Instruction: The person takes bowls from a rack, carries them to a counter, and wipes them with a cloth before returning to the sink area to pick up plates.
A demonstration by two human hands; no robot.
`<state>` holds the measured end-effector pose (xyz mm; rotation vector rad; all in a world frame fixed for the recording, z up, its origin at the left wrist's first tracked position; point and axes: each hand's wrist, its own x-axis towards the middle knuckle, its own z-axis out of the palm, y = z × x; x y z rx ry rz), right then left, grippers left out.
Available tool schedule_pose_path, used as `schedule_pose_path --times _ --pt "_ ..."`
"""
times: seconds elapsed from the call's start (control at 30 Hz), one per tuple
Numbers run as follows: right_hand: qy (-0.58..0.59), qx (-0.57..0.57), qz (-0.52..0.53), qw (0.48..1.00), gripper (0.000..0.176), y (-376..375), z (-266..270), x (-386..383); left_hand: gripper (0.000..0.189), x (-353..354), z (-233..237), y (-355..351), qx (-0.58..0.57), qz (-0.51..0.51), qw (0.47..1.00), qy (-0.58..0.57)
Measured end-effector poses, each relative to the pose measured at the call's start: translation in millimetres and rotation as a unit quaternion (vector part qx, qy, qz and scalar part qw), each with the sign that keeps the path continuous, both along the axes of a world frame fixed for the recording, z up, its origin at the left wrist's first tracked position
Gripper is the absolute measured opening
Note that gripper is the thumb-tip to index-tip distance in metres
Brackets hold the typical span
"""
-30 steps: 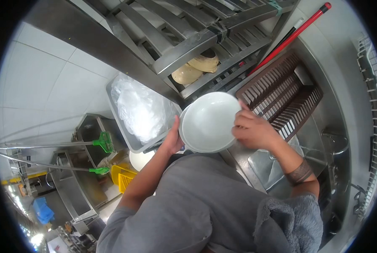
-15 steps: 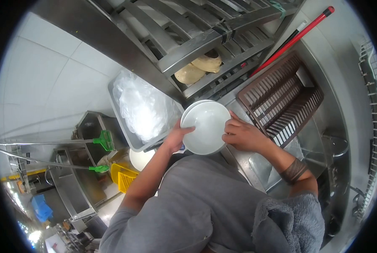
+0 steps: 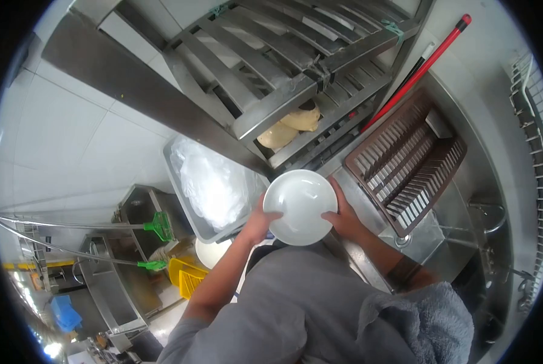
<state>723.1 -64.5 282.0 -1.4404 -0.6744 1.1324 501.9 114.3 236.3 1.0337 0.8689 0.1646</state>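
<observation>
A round white bowl (image 3: 300,203) is held level in front of my body, between both hands. My left hand (image 3: 261,219) grips its left rim, with the thumb over the inside edge. On the opposite side my right hand (image 3: 344,218) holds the rim, its thumb also resting inside. The fingers of both hands pass under the bowl and are partly hidden. Whether other bowls are stacked beneath it cannot be seen.
A grey bin (image 3: 177,176) with clear plastic stands at left, beside a slatted metal shelf (image 3: 247,118). At right, a brown dish rack (image 3: 359,155) sits by a sink. A red pole (image 3: 429,57) leans behind it. Yellow plastic (image 3: 189,279) is lower left.
The bowl has moved slightly down and toward me. My right hand has shifted to grip its right rim with the thumb inside. The second rim visible before behind the bowl no longer shows.
</observation>
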Motion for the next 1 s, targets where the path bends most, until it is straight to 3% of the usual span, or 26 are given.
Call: schedule_pose_path --times 0.03,0.1,0.13,0.23,0.37,0.43,0.53,0.63,0.7,0.73,0.77,0.83,0.9,0.97,1.0 --pt "-0.004 0.007 -0.004 1.0 0.096 0.5 -1.8 2.3 0.076 1.6 9.6 -2.0 0.007 -0.004 1.0 -0.004" --pt "-0.069 -0.013 0.037 0.997 0.097 0.9 -8.4 11.1 0.072 7.7 26.6 -2.7 -0.099 0.076 0.992 0.001" --pt "-0.044 -0.001 0.028 0.999 0.099 2.0 -8.5 11.1 0.069 9.9 29.7 1.7 -0.142 0.09 0.986 -0.006" --pt "-0.067 0.009 0.045 0.997 0.099 3.6 -14.9 16.5 0.071 11.2 22.7 12.4 -0.188 0.053 0.98 -0.035" --pt "-0.053 -0.004 0.067 0.996 0.099 7.4 -17.9 24.1 0.075 2.4 -7.5 24.2 -0.169 -0.03 0.985 -0.037" --pt "-0.073 -0.005 0.07 0.995 0.098 12.0 -4.2 29.8 0.083 2.3 -9.7 23.8 -0.099 -0.072 0.992 -0.017" --pt "-0.047 -0.067 0.097 0.992 0.094 17.4 5.6 37.1 0.086 -0.5 -20.8 27.9 -0.099 -0.092 0.991 -0.015" --pt "-0.103 -0.08 0.119 0.984 0.086 22.7 7.4 48.4 0.086 -3.0 -25.7 25.8 -0.073 -0.106 0.992 -0.016" --pt "-0.31 -0.141 0.247 0.907 0.082 26.0 43.2 68.6 0.086 -2.4 -27.6 24.2 -0.055 -0.1 0.993 -0.017" --pt "-0.383 -0.147 0.304 0.86 0.068 27.4 82.8 80.7 0.085 -4.0 -29.7 23.9 -0.063 -0.095 0.993 -0.013" --pt "-0.386 -0.142 0.303 0.86 0.068 37.6 110.1 98.6 0.084 -5.0 -31.1 23.8 -0.071 -0.091 0.993 -0.009" --pt "-0.339 -0.08 0.469 0.811 0.049 63.3 156.4 138.7 0.085 -4.9 -28.6 22.6 -0.066 -0.092 0.994 -0.004" --pt "-0.319 0.079 0.328 0.886 0.035 84.4 195.1 171.1 0.084 -2.5 -14.0 19.0 -0.083 -0.082 0.993 -0.015" --pt "-0.115 0.257 0.195 0.939 0.026 137.2 214.0 211.2 0.084 2.5 1.8 17.4 -0.065 -0.082 0.994 0.008" --pt "-0.042 0.283 0.11 0.952 0.028 164.2 226.0 232.3 0.083 1.9 2.2 15.5 -0.07 -0.073 0.995 0.001"
